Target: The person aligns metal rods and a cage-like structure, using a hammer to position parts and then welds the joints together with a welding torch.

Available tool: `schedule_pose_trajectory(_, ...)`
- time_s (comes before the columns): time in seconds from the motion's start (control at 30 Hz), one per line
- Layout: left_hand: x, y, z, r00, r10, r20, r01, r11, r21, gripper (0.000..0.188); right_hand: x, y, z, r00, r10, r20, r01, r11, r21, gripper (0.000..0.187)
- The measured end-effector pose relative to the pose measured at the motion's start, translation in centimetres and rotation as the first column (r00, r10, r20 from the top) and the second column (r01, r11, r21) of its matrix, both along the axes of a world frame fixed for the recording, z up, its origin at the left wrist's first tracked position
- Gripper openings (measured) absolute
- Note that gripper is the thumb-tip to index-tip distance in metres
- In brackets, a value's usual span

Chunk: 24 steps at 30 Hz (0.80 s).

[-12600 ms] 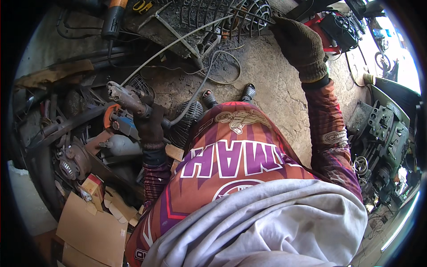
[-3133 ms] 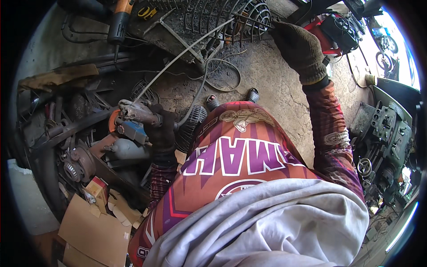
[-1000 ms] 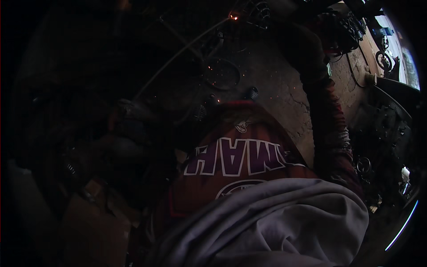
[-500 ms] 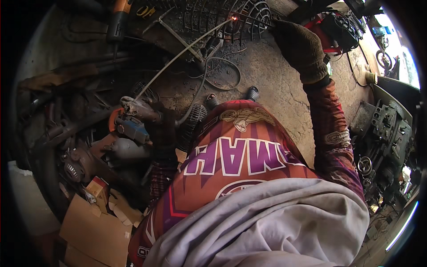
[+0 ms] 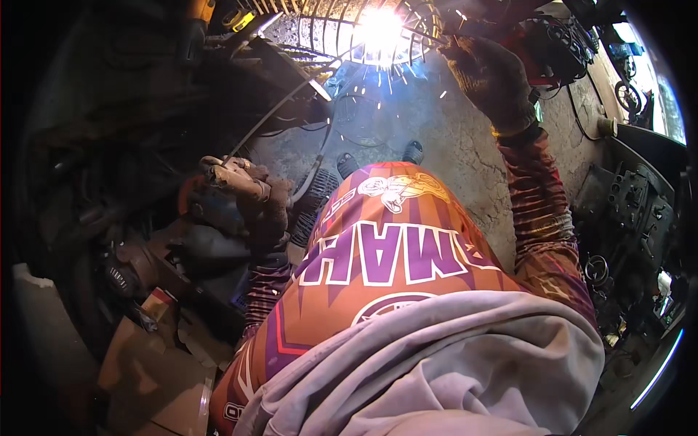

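Gloved, two hands: right hand [image 5: 488, 73] at one sparking wire cage [image 5: 342, 29], left hand [image 5: 251, 192] gripping one rod [image 5: 280, 116].

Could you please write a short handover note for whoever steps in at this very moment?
Right hand, gloved, is raised at the round wire cage; what it grips is hidden in the glare.
A bright welding arc burns on the cage bars, throwing sparks onto the concrete floor.
Left hand, gloved, is closed on a thin rod running up toward the cage, beside an angle grinder.
Done: the arc is lit on one joint; the number of finished joints cannot be told.
Left: probably this joint still needs completing.
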State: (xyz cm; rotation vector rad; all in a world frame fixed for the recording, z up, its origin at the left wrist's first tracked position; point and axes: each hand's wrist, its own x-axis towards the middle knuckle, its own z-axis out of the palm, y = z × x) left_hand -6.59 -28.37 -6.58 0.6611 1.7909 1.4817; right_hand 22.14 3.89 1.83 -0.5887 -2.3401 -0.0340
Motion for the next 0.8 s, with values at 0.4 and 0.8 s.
schedule_pose_trajectory(0.4,0.0,-0.2,-0.2,0.997,0.065,-0.046,-0.064,0.998,0.011,0.04,0.8,0.2,0.0,0.997,-0.055,0.045,0.054,0.998,0.023,0.023)
schedule_pose_trajectory(0.8,-0.5,-0.6,-1.4,0.995,0.09,-0.036,-0.093,0.993,-0.075,0.039,-0.1,-0.1,0.1,0.977,-0.103,0.186,0.106,0.994,-0.006,0.025)
